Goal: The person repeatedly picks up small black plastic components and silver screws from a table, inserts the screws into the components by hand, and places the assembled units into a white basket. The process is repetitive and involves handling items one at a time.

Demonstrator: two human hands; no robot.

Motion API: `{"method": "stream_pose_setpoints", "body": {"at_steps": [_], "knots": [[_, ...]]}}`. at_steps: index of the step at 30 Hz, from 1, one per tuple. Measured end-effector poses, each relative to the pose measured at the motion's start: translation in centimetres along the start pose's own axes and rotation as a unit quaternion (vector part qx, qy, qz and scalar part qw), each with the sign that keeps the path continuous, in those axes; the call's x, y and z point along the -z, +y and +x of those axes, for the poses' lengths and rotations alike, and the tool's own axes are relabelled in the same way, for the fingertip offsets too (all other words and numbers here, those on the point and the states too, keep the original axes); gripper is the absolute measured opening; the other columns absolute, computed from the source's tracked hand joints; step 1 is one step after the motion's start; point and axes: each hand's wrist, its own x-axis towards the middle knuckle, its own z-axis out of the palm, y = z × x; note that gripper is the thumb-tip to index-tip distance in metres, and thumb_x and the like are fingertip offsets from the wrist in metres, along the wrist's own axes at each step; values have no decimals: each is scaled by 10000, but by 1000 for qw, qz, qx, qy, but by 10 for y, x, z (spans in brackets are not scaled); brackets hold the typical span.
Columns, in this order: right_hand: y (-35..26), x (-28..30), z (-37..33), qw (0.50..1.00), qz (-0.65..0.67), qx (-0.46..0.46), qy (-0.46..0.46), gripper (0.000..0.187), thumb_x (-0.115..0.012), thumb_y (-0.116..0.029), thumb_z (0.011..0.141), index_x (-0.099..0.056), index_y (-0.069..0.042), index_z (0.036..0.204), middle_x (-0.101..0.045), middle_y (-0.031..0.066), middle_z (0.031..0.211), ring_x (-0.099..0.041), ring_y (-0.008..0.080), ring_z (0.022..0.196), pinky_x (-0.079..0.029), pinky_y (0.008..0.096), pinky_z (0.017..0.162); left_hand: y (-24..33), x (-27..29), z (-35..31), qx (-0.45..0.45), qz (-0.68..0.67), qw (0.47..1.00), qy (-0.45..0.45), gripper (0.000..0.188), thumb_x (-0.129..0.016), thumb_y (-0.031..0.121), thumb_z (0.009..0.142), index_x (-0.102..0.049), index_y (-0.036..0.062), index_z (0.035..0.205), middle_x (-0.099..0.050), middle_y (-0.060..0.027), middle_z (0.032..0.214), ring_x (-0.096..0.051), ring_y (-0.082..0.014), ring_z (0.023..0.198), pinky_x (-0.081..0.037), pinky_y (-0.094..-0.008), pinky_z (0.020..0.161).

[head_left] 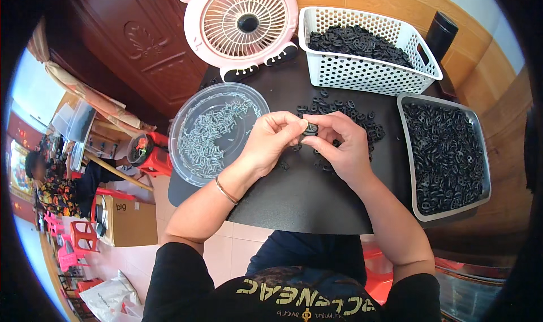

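Note:
Above the middle of the black table, a small black plastic piece (310,129), resembling a cord lock, is pinched between both my hands. My left hand (277,135) has thumb and forefinger closed at its left end; whether they also hold something smaller is hidden. From the other side, my right hand (342,141) grips it with thumb and fingers. Behind and under my hands lies a loose pile of black plastic pieces (353,115), several of them with holes. To the left stands a clear round tub (180,104) holding many small, slim silvery metal pieces (198,147).
A white perforated basket (362,76) of black pieces stands at the back right. Nearer is a grey tray (416,192) full of similar parts. A pink fan (247,22) is at the back, with a dark cylinder (441,36) behind the basket. Another person (62,186) sits far left.

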Motion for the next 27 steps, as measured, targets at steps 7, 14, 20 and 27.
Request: {"method": "stream_pose_setpoints", "body": {"at_steps": [7, 14, 20, 27], "knots": [[7, -2, 0, 1000, 13, -2, 26, 316, -643, -4, 717, -603, -71, 1023, -535, -2, 737, -498, 39, 598, -408, 168, 527, 2, -4, 0, 2, 14, 999, 31, 87, -589, 126, 823, -597, 45, 792, -551, 16, 665, -469, -35, 586, -392, -168, 543], [6, 0, 1, 1000, 11, -16, 25, 330, -659, -6, 703, -605, -82, 1019, -531, -5, 762, -495, 40, 601, -408, 174, 530, 1, -3, 0, 8, 30, 999, 30, 87, -580, 128, 825, -591, 42, 817, -554, 12, 674, -488, -39, 598, -401, -168, 555], [1, 4, 1, 998, -57, 6, -5, 281, -699, -29, 667, -625, -67, 936, -528, 0, 714, -484, 44, 553, -403, 187, 497, -1, -2, -1, 17, 26, 999, 11, 98, -576, 131, 823, -596, 40, 792, -559, 10, 677, -487, -32, 602, -396, -162, 554], [6, 2, 0, 998, -59, 27, 21, 240, -706, -37, 658, -630, -42, 885, -551, 15, 690, -510, 57, 569, -414, 192, 509, -2, -1, 0, 36, 24, 999, 15, 82, -593, 123, 811, -602, 45, 785, -562, 11, 685, -481, -29, 603, -399, -158, 555]]}}
